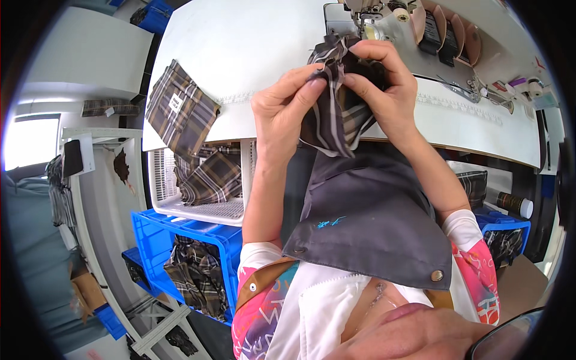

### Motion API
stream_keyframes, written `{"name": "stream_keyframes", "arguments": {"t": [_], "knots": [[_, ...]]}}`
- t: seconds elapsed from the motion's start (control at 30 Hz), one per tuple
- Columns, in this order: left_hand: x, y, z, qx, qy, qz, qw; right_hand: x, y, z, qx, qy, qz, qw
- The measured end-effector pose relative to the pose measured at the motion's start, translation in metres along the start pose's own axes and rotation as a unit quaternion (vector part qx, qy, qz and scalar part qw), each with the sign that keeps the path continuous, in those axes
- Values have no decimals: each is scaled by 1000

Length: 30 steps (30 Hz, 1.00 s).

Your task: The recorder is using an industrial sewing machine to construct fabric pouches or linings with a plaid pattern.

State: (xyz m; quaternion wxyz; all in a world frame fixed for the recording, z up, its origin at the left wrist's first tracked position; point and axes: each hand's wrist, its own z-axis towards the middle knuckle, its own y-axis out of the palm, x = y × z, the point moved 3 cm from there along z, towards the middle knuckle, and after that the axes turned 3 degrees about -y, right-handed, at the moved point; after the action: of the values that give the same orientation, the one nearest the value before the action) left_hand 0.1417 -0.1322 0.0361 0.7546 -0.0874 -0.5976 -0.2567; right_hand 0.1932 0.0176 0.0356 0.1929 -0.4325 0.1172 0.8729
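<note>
Between my two hands hangs a dark plaid fabric piece (339, 114), brown and black with pale stripes, held up over the near edge of the white table. My left hand (288, 99) pinches its left side between thumb and fingers. On the other side my right hand (387, 84) grips the upper right part, thumb and forefinger on a gathered seam. Just beyond the cloth is a sewing machine (341, 21), partly covered by it. To the left, a folded plaid piece (195, 120) with a small white label lies over the table edge.
Below the table's left side, a white basket (228, 217) holds plaid pieces, above a blue crate (150, 258) with more. Scissors (459, 90) and a pink divided holder (474, 45) are at the right. Another blue bin (507, 226) stands at lower right. A printed ruler scale (237, 98) runs along the table.
</note>
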Motion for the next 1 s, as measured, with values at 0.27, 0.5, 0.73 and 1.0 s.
{"name": "stream_keyframes", "arguments": {"t": [0.27,0.5,0.73,1.0], "knots": [[-9,-7,7,121,88,-25,988,10,-8,5,31,73,112,990],[4,-9,11,-39,-96,-22,994,8,-28,5,-47,-9,-44,998],[2,-11,13,-56,-72,63,994,4,-35,1,-52,12,-34,998],[13,-3,15,-68,-58,64,994,-26,-35,13,-129,27,-117,984]]}}
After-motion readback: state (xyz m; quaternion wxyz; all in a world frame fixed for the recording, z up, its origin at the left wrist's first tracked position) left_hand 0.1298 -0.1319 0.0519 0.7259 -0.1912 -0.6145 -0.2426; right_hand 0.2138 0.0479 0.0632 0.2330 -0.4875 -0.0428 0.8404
